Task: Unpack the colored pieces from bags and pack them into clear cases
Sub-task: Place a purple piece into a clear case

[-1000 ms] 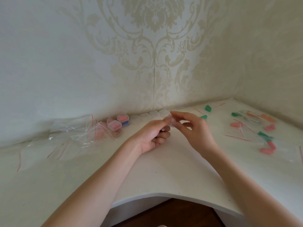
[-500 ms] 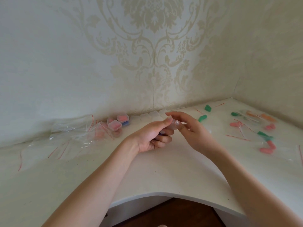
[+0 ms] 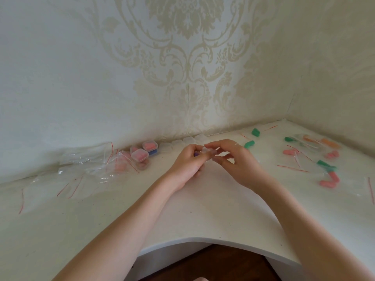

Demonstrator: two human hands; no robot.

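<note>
Over the table [image 3: 203,209] corner: left hand [image 3: 187,164] and right hand [image 3: 236,161], grips pinching one clear case [image 3: 209,151]. Left: empty bags [image 3: 91,165], filled cases [image 3: 145,152]. Right: loose green pieces [image 3: 251,137], bagged pieces [image 3: 328,175].

A small clear plastic case [image 3: 209,151] sits pinched between both hands above the white counter [image 3: 203,209], a purple piece [image 3: 196,154] showing beside it. Closed clear cases filled with pink pieces [image 3: 144,151] cluster against the wall, beside empty clear zip bags [image 3: 89,167]. Green [image 3: 249,144], pink [image 3: 329,180] and orange pieces [image 3: 329,143] lie bagged or loose at right.
</note>
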